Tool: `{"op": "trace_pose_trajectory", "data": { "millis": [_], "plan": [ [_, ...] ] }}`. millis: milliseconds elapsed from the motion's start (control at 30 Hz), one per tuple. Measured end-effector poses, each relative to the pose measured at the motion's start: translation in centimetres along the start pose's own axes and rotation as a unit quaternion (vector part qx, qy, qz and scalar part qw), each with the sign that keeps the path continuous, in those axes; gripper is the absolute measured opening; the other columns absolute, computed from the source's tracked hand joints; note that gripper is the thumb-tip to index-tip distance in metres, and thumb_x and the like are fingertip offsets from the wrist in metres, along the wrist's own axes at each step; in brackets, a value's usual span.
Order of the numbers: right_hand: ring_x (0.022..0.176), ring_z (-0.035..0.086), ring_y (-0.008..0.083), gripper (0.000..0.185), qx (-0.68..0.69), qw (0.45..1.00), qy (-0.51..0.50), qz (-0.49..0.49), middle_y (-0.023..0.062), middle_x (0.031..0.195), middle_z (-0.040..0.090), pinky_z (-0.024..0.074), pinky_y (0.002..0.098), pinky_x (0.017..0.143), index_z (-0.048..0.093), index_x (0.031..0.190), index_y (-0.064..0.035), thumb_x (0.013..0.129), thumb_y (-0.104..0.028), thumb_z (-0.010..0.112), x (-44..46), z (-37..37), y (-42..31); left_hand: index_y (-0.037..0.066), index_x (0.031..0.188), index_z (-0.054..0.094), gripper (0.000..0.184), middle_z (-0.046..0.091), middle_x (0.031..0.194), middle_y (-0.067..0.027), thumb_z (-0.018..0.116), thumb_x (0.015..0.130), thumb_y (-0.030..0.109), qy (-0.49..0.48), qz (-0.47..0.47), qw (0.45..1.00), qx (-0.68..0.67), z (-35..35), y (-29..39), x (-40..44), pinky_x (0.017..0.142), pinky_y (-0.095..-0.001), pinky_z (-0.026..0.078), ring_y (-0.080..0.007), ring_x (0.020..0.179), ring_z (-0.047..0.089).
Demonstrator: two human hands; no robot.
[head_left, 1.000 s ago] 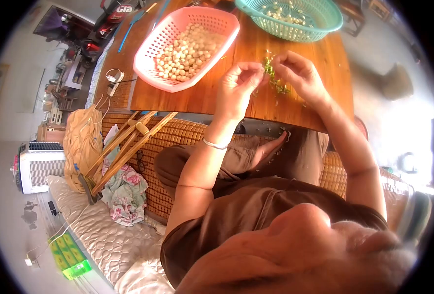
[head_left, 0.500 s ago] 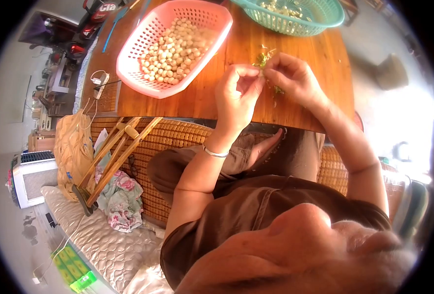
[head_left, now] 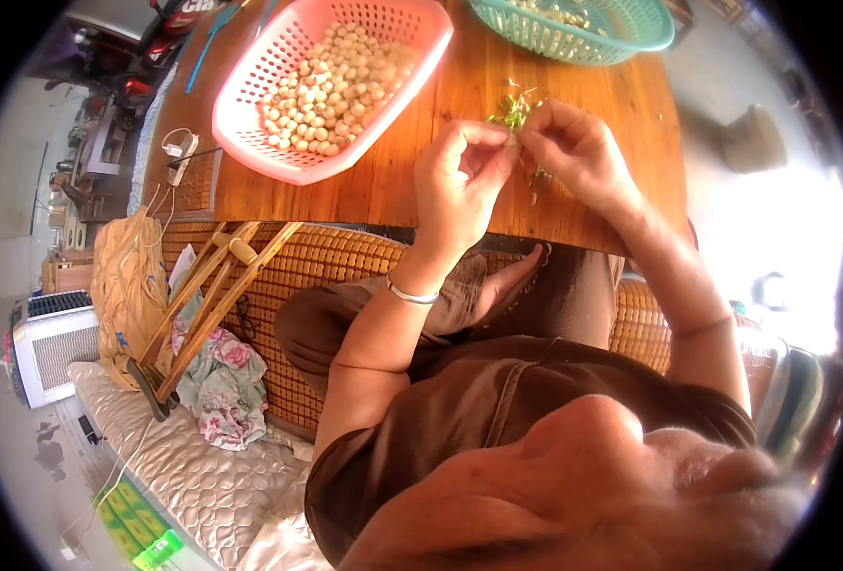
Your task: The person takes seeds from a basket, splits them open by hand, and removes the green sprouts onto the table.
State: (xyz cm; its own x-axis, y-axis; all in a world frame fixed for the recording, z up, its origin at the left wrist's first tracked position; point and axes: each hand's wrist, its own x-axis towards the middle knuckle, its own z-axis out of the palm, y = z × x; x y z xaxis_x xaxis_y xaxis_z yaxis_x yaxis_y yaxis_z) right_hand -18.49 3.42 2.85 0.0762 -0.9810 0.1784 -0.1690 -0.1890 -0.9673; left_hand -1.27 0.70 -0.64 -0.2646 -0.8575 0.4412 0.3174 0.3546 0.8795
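Note:
My left hand point(head_left: 461, 179) is over the near edge of the wooden table point(head_left: 655, 143), thumb and index finger pinched together. My right hand point(head_left: 581, 157) meets it fingertip to fingertip, also pinching. Whatever small thing lies between the fingertips is mostly hidden; it is too small to name. Just beyond the fingers, a little heap of thin green and pale scraps point(head_left: 511, 111) rests on the wood. To the left stands a pink slotted basket point(head_left: 241, 143) holding many round cream-coloured seeds point(head_left: 326, 95). At the back right is a green plastic basket point(head_left: 574, 43) with pale pieces inside.
A blue stick-like object point(head_left: 201, 62) lies at the table's left side, near a white power strip point(head_left: 183, 159) with cords. Wooden crutches point(head_left: 217, 295) lean on the bamboo-mat seat point(head_left: 298, 276), beside floral cloth point(head_left: 220, 385). A stool point(head_left: 754, 141) stands right of the table.
The view has shifted slightly, so the baskets and seat appear a little further left and up. Both hands stay pinched together in nearly the same place.

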Motion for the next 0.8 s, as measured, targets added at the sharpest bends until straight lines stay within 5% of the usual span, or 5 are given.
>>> {"op": "trace_pose_trajectory", "data": {
  "millis": [100, 167, 600, 800],
  "plan": [
    [0.072, 0.061, 0.0061, 0.008, -0.001, 1.000, -0.007, 0.000, 0.0014, 0.077, 0.065, 0.0502, 0.0216, 0.065, 0.063, 0.095, 0.0005, 0.096, -0.008, 0.061, 0.0, -0.1, 0.1, 0.001, 0.101, 0.059, 0.014, 0.069, 0.099, -0.0072, 0.067, 0.091, -0.003, -0.022, -0.032, 0.999, -0.010, -0.3, 0.0, -0.1, 0.080, -0.0242, 0.052, -0.0106, 0.087, 0.065],
    [0.071, 0.062, 0.0057, 0.008, -0.003, 1.000, -0.002, 0.008, 0.0017, 0.076, 0.066, 0.0503, 0.0215, 0.064, 0.064, 0.096, 0.0002, 0.095, -0.008, 0.062, -0.1, 0.0, -0.4, -0.001, 0.097, 0.059, 0.011, 0.068, 0.092, -0.0068, 0.067, 0.090, -0.004, -0.005, -0.055, 0.998, -0.027, -0.1, 0.3, 0.1, 0.070, -0.0223, 0.053, -0.0086, 0.080, 0.065],
    [0.063, 0.061, 0.0069, 0.008, -0.139, 0.987, 0.035, -0.067, 0.0024, 0.071, 0.065, 0.0493, 0.0251, 0.058, 0.064, 0.091, -0.0010, 0.088, -0.007, 0.068, 0.0, -0.2, 0.5, 0.000, 0.093, 0.062, 0.009, 0.067, 0.093, -0.0036, 0.070, 0.089, -0.001, -0.001, -0.011, 0.999, 0.045, -0.2, -0.1, 0.1, 0.068, -0.0210, 0.052, -0.0066, 0.077, 0.062],
    [0.064, 0.060, 0.0074, 0.007, -0.116, 0.990, 0.047, -0.057, 0.0031, 0.071, 0.064, 0.0489, 0.0254, 0.059, 0.062, 0.091, -0.0004, 0.088, -0.006, 0.066, 0.0, 0.0, 0.4, 0.001, 0.102, 0.063, 0.010, 0.067, 0.094, -0.0022, 0.068, 0.093, 0.003, -0.023, -0.115, 0.992, -0.047, -0.2, 1.0, 0.4, 0.073, -0.0202, 0.049, -0.0062, 0.081, 0.060]
  ]
}}
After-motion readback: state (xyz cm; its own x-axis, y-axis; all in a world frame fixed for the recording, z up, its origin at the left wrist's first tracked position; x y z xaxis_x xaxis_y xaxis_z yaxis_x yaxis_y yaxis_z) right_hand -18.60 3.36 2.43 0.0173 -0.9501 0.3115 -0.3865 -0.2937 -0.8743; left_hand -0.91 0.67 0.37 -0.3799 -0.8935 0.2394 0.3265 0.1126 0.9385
